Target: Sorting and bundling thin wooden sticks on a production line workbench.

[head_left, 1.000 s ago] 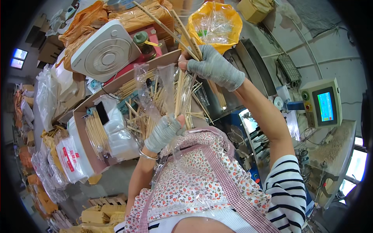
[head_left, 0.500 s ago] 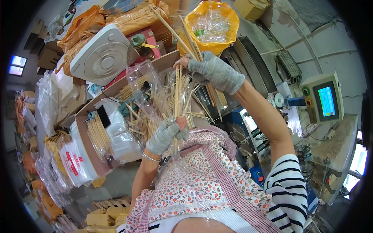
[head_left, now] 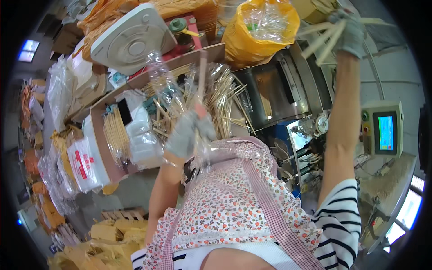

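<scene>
My right hand (head_left: 348, 36), in a grey glove with bare fingertips, is stretched far out to the upper right. It is closed on several wooden chopsticks (head_left: 332, 39), which fan out and are smeared by motion. My left hand (head_left: 189, 132), gloved alike and blurred, is closed in front of my apron around a pale wooden pair of chopsticks (head_left: 201, 78) that points up and away. Clear plastic film (head_left: 204, 157) hangs below that hand. Just beyond it, loose chopsticks (head_left: 225, 96) lie heaped in a cardboard tray (head_left: 100, 139), with crumpled clear wrappers (head_left: 165, 78) over them.
A yellow bag (head_left: 240, 42) with clear wrappers inside stands beyond the tray. To its right is a metal machine (head_left: 265, 85). A control box with a lit screen (head_left: 386, 132) stands far right. A white flat appliance (head_left: 135, 42) lies at the back left, beside a green-topped jar (head_left: 178, 29).
My right hand has swung from above the tray out to the upper right, carrying chopsticks. My left hand stays near the apron, slightly lower-blurred, with its chopsticks. The view has shifted a little.
</scene>
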Available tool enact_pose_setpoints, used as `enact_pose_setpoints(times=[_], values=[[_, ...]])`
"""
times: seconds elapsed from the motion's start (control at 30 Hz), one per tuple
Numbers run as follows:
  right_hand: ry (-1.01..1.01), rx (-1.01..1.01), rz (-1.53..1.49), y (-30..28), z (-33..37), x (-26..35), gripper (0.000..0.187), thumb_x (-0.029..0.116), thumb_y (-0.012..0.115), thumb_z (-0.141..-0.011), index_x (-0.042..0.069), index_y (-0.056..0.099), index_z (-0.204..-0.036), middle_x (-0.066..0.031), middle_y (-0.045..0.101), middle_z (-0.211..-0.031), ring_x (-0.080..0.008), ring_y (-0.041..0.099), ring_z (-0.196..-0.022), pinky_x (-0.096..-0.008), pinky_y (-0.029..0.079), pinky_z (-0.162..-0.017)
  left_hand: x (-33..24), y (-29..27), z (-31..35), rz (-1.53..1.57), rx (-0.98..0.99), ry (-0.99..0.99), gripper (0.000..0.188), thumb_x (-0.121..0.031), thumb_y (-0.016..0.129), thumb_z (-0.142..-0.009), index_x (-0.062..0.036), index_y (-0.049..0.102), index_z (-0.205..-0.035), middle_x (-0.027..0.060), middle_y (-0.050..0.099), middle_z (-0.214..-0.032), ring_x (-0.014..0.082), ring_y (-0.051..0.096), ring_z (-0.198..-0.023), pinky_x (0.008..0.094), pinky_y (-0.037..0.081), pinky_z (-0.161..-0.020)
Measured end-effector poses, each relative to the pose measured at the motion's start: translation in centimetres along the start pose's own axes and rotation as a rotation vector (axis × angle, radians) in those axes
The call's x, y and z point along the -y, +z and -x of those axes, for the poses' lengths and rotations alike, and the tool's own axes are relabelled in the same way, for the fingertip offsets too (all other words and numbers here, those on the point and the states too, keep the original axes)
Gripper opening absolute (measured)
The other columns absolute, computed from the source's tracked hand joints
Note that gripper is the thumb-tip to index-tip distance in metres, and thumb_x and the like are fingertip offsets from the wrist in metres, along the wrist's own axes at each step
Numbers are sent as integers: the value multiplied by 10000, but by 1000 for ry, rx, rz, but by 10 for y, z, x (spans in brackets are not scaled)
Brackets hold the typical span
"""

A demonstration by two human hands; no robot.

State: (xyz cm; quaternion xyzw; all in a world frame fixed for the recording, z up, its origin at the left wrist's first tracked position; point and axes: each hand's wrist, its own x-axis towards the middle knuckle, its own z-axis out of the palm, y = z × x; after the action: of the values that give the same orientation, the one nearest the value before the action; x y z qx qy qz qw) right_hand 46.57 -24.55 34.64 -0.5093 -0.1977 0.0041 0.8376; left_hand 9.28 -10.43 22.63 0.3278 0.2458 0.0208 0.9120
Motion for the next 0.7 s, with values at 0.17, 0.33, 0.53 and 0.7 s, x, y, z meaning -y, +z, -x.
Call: enact_pose_setpoints(times=[0.17,0.33,0.53,0.7], values=[[271,285,-35,5,84,-12,194,299,460,-940,116,520,-921,32,454,-710,-66,436,-600,-204,409,-565,-47,-25,-44,387,-43,249,198,-223,468,-941,-84,457,-801,-24,379,-641,101,391,-561,268,406,-617],[785,276,52,25,184,-43,318,418,403,-944,125,457,-831,37,394,-598,-79,381,-507,-192,362,-479,-76,-36,-55,557,74,224,215,-250,474,-936,-73,462,-815,-16,377,-625,113,383,-549,272,411,-606],[854,382,-128,24,204,-30,378,463,544,-864,104,446,-801,59,312,-570,-55,338,-489,-196,325,-437,-71,-26,-54,534,-59,188,215,-277,472,-935,-84,478,-838,-13,405,-624,129,387,-536,294,421,-594],[914,282,-369,9,209,-35,339,408,531,-885,73,498,-840,61,315,-588,-63,325,-497,-209,320,-443,-62,-20,-63,288,-17,241,208,-281,482,-930,-85,499,-862,-11,427,-654,133,412,-580,288,413,-610]])
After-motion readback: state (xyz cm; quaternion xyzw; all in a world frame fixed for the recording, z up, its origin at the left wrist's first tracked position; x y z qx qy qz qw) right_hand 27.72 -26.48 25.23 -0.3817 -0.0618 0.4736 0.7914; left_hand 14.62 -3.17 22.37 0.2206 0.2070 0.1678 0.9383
